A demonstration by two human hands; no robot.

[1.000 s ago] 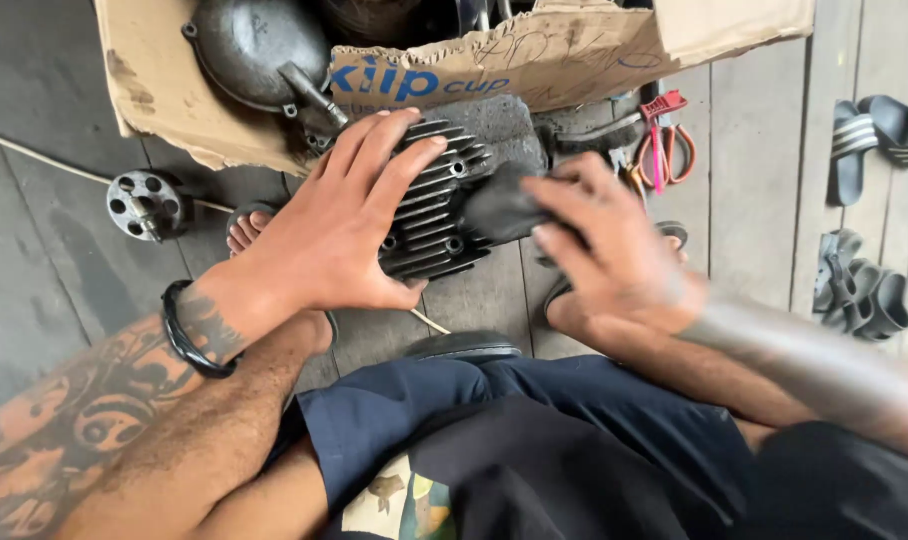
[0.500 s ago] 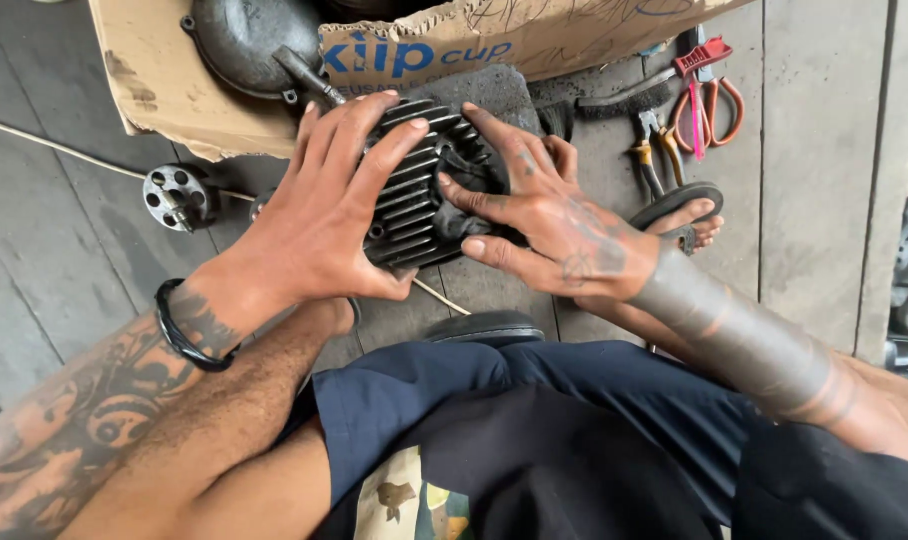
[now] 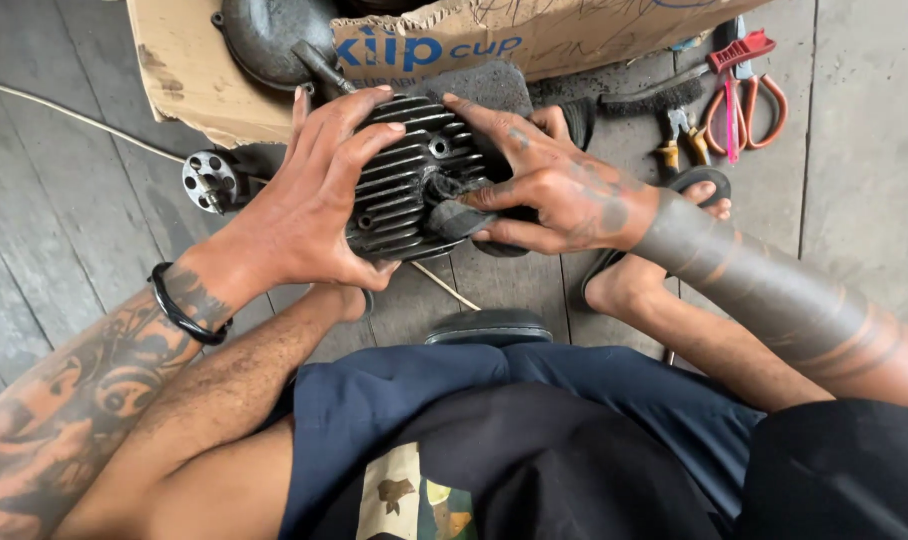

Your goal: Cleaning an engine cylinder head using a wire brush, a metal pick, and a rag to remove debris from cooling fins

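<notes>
Left hand (image 3: 309,215) fingers spread, gripping the finned cylinder head (image 3: 404,175); right hand (image 3: 564,195) fingers pinch a dark rag (image 3: 454,215) against it

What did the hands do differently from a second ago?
The right hand slid from the right edge of the finned metal part onto its face, fingers spread, pressing a dark cloth into the middle. The left hand stayed flat over the fins, holding the part. The cardboard box, scissors and small round metal piece lie as before.
</notes>
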